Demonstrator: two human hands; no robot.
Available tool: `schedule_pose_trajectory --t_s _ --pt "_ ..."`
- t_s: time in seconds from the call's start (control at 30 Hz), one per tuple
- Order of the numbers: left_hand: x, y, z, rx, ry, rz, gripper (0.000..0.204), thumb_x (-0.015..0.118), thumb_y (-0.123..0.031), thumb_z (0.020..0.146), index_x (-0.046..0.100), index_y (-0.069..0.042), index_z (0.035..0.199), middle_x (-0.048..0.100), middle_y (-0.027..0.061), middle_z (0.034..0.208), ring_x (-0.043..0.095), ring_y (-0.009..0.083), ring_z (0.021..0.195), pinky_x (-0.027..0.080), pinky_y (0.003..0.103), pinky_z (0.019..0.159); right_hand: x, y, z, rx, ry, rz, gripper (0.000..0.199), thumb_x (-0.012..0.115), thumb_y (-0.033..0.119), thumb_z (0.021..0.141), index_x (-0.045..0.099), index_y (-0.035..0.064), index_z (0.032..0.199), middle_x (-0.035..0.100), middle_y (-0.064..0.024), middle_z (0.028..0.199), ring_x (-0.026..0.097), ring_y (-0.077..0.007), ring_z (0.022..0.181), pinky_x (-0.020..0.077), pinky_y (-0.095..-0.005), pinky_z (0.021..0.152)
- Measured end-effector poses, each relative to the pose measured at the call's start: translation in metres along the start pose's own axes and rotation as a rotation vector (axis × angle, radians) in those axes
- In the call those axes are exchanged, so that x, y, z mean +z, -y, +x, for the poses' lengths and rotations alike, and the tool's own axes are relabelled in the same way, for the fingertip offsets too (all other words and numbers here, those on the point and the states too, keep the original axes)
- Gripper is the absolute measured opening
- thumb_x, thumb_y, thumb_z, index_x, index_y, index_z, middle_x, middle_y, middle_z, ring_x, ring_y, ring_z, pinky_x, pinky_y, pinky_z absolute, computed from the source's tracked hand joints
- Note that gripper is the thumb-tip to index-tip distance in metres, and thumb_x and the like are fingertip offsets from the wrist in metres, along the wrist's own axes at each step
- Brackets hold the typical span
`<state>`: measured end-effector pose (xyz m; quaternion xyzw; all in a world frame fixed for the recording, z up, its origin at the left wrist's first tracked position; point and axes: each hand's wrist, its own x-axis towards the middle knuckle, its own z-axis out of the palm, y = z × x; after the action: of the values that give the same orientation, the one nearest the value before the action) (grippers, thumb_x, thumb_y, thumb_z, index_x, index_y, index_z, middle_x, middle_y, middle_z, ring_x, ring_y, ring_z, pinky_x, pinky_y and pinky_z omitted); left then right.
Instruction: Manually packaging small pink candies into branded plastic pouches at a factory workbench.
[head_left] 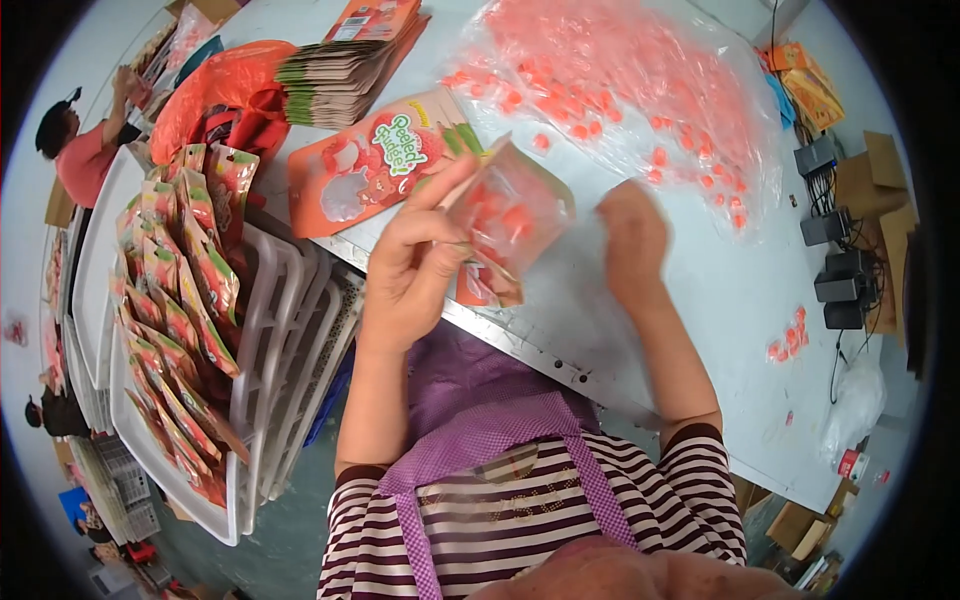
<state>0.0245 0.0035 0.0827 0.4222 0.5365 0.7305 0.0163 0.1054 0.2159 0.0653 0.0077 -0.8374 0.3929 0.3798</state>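
Observation:
My left hand (412, 262) is closed on a candy pouch (520, 205) above the table's near edge, thumb and fingers pinching its left side. Red pieces show through the pouch's clear side. To the right of it, my right hand (635, 240) hovers apart over the table, its fingers smeared by motion, so whether it holds anything is unclear. Flat orange printed pouches (360, 165) lie just beyond my left hand. Farther off, a large clear plastic bag (640, 90) spreads across the table with many small wrapped red candies in and around it.
Stacked white trays (265, 330) stand at the left, the top one holding rows of filled pouches (175, 290). Behind them are a red plastic bag (225, 95) and a bundle of pouches (335, 85). Black power adapters (845, 280) line the right edge near several candies (790, 338).

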Motion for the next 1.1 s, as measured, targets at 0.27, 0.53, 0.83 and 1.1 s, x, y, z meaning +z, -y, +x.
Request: schedule_pose_trajectory --t_s 0.27,0.53,0.83,1.1 --pt "0.012 0.005 0.009 -0.044 0.043 -0.015 0.009 0.056 -0.006 0.088 0.051 -0.006 0.095 0.040 0.0208 0.137 0.044 0.0227 0.121 0.035 0.035 0.098 0.005 0.052 0.072 -0.517 0.061 0.105 0.037 0.036 0.036 0.097 0.051 0.0040 0.085 0.051 -0.0091 0.089 0.046 -0.0201 0.079 0.0390 -0.0331 0.073" --pt "0.004 0.002 0.012 -0.047 -0.019 -0.097 0.009 0.053 -0.006 0.090 0.048 -0.006 0.098 0.038 0.0212 0.138 0.042 0.0251 0.123 0.038 0.033 0.094 0.008 0.062 0.055 -0.354 0.154 0.257 0.033 0.056 0.037 0.084 0.059 0.0059 0.096 0.056 -0.0099 0.100 0.052 -0.0235 0.096 0.0335 -0.0364 0.090" --pt "-0.008 -0.030 0.001 0.009 0.025 -0.076 0.006 0.051 -0.004 0.090 0.047 -0.006 0.093 0.040 0.0241 0.135 0.039 0.0311 0.127 0.033 0.038 0.100 -0.011 0.090 0.041 -0.624 0.585 -0.339 0.027 0.056 0.006 0.078 0.061 0.0087 0.104 0.061 -0.0027 0.111 0.056 -0.0176 0.103 0.0215 -0.0423 0.106" --pt "-0.009 -0.054 -0.022 -0.106 0.005 -0.356 0.008 0.048 0.001 0.089 0.048 -0.006 0.093 0.036 0.0247 0.138 0.034 0.0318 0.130 0.031 0.039 0.102 -0.006 0.124 0.040 -0.520 0.831 -0.162 0.001 0.055 0.006 0.076 0.056 0.0059 0.077 0.064 -0.0104 0.102 0.055 -0.0242 0.108 0.0227 -0.0469 0.110"
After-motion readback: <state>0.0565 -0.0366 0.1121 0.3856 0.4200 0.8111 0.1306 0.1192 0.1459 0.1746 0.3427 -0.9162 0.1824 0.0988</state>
